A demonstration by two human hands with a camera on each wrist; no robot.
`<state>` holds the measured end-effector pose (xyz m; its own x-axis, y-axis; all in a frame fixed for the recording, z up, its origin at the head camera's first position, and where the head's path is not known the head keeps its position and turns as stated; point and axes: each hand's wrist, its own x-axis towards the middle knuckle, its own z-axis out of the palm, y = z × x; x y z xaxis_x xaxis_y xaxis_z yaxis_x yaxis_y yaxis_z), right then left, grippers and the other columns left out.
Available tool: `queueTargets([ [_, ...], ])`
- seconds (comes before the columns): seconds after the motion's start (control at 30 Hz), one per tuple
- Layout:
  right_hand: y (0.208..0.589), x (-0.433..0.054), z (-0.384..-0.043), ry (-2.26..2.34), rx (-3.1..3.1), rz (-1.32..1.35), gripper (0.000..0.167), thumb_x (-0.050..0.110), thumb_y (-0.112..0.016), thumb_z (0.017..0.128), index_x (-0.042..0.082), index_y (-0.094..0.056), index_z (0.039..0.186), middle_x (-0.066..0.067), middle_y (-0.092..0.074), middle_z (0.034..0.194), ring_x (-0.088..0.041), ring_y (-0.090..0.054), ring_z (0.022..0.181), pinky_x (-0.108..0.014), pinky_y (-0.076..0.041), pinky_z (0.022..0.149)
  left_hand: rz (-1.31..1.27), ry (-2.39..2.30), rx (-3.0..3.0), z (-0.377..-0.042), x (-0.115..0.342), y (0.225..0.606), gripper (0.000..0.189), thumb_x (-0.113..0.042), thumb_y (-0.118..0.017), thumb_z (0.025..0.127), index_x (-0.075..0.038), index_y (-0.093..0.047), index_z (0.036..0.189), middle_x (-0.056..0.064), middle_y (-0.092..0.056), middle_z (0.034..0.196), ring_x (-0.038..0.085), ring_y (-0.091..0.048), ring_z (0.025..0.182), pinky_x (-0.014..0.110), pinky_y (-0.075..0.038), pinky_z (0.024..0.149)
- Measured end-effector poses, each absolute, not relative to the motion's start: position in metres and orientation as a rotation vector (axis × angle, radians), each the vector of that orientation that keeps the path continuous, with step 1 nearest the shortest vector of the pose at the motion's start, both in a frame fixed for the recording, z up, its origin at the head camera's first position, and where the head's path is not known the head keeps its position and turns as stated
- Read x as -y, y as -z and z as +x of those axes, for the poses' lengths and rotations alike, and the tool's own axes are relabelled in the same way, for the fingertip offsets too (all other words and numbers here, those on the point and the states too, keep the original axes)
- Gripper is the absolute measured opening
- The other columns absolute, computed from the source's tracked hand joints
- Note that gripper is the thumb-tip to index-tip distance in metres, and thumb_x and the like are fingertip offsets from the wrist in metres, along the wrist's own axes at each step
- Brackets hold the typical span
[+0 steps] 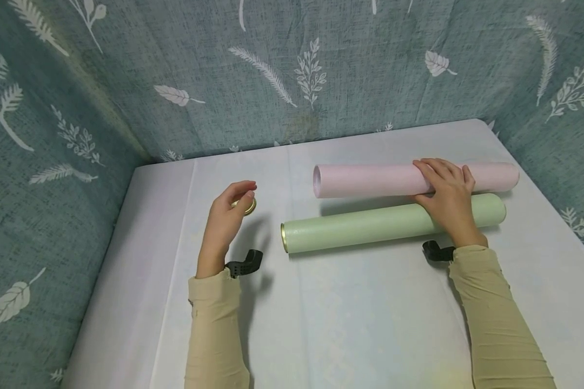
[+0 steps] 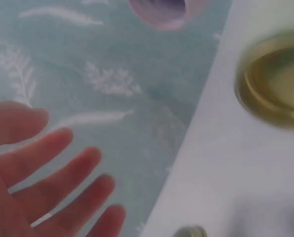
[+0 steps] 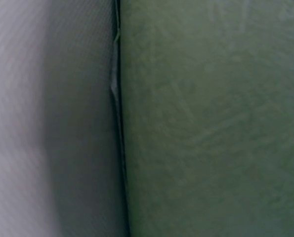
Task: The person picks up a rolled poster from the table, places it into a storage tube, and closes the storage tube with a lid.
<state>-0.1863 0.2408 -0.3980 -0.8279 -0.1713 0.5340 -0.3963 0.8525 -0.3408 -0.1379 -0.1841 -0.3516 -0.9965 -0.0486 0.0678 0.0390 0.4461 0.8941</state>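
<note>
A pink cardboard tube [image 1: 365, 181] lies across the far right of the table, its left end uncovered and hollow. My right hand [image 1: 449, 202] grips it from above, fingers over its top and thumb at its near side. Beneath that wrist runs a green tube [image 1: 355, 229], filling much of the right wrist view. A gold rim [image 2: 258, 111] rings its left end, blurred in the left wrist view. My left hand [image 1: 226, 216] is held with fingers extended and apart, holding nothing. Just beyond its thumb is a small round gold lid [image 1: 250, 207], partly hidden by the hand.
The white-covered table [image 1: 370, 324] ends at the back against a teal leaf-patterned cloth [image 1: 194, 65], which also hangs on both sides. Each wrist bears a black camera mount [image 1: 245, 263] that juts inward. Tan sleeves [image 1: 216, 329] cover both forearms.
</note>
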Motion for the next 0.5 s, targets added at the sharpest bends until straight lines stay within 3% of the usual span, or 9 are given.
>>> queueTargets([
  [0.33,0.397,-0.240,-0.186,-0.624,2.538,0.413,0.069,0.014,-0.081,0.062,0.019,-0.052,0.125,-0.004,-0.049,0.127,-0.024,-0.033,0.122,-0.053,-0.004,0.102,0.200,1.286,2.709,-0.145,0.200,0.371,0.033,-0.034,-0.051,0.090,-0.015,-0.057,0.117,0.005,-0.047,0.127,0.021,-0.038,0.120,0.040,-0.035,0.094],
  [0.5,0.398,-0.241,-0.186,-0.629,2.538,0.411,0.070,0.014,-0.081,0.062,0.020,-0.052,0.125,-0.003,-0.048,0.127,-0.024,-0.033,0.122,-0.052,-0.003,0.102,0.207,1.280,2.787,-0.150,0.203,0.381,0.037,-0.033,-0.051,0.090,-0.011,-0.055,0.119,0.010,-0.038,0.133,0.029,-0.032,0.123,0.047,-0.028,0.096],
])
